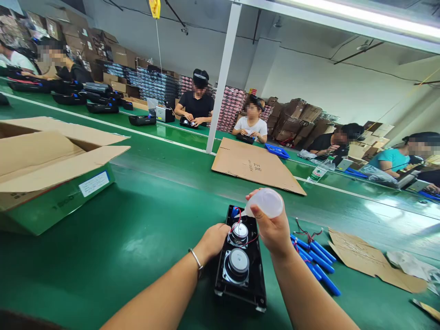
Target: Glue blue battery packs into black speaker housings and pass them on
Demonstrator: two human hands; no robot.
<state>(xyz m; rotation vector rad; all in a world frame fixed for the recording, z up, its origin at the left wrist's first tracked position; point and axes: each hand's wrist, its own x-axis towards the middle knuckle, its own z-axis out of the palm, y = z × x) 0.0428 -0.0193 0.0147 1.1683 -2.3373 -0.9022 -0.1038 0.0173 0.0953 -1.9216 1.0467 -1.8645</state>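
Item 1: black speaker housing (241,266), lying open side up on the green bench (137,229), long axis running away from the person; two round drivers sit one behind the other, with red wires at the far end. It lies directly before the person, between both forearms, so both hands meet over it.

Item 2: left hand (215,239), fingers curled against the housing's left edge near the far driver, apparently to steady it; whether it grips anything small cannot be told.

Item 3: right hand (273,227), closed around a translucent squeeze bottle (265,203), which is tipped with its nozzle pointing left and down at the wired end of the housing.

Item 4: blue cylindrical cells (318,263) with leads, lying loose just right of the right forearm, within reach.

Item 5: torn cardboard scrap (364,256), further right.

Item 6: open carton (51,169), well to the left; flat cardboard sheet (256,167) beyond the housing. Other people sit working across the line.
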